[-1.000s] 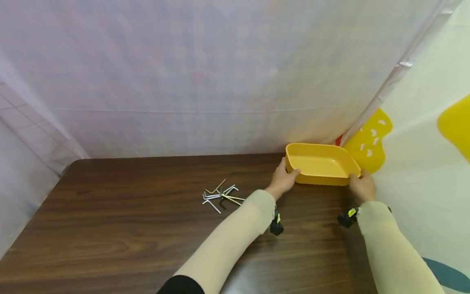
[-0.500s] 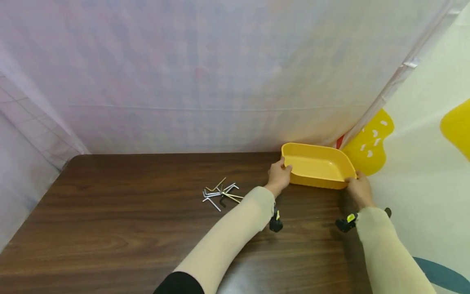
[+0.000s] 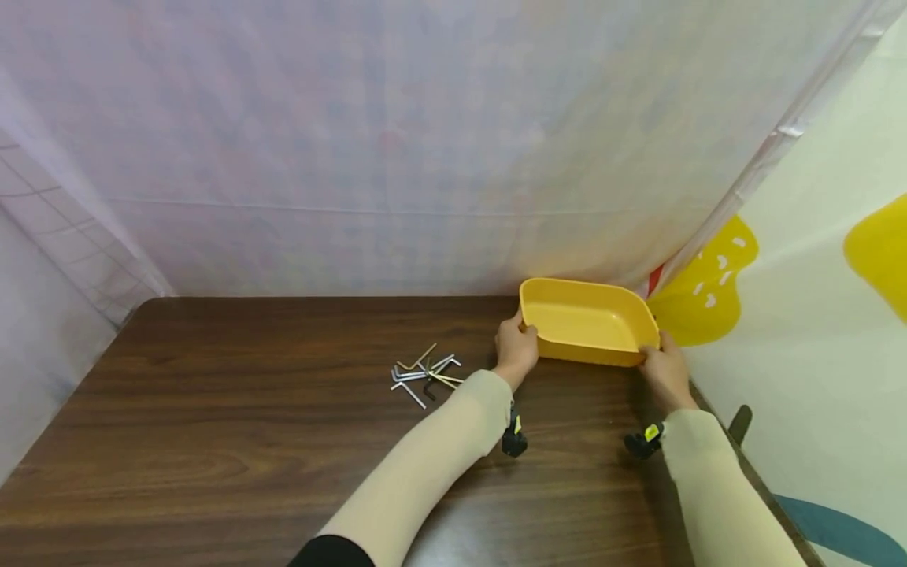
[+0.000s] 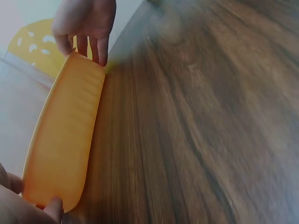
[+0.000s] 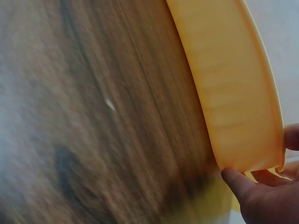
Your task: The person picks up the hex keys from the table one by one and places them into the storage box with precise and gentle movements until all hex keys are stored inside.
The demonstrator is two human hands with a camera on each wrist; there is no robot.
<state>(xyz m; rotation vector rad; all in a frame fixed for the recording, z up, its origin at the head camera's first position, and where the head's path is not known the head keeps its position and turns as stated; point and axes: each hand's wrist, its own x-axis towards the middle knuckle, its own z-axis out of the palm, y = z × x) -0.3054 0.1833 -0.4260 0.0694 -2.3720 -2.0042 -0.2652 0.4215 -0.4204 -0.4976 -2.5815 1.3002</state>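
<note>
A yellow plastic bin [image 3: 588, 315], shallow with rounded corners, is held between my two hands near the table's back right. My left hand [image 3: 516, 350] grips its left end, thumb over the near left corner. At the opposite end my right hand [image 3: 666, 370] holds the near right corner, the thumb at the rim. In the left wrist view the long side wall of the bin [image 4: 67, 126] runs between both hands. The right wrist view shows fingers [image 5: 238, 182] under and around the bin's end. Nothing lies inside the bin.
Several hex keys [image 3: 425, 374], silver, brass-coloured and black, lie in a loose pile left of my left hand on the brown wooden table [image 3: 248, 441]. A pale curtain [image 3: 354, 157] hangs along the back edge. Another cloth with yellow shapes [image 3: 779, 378] hangs at the right.
Both hands have moved the yellow bin leftward along the back of the table, away from the right-hand cloth and nearer the hex keys. The hex keys have stayed put.
</note>
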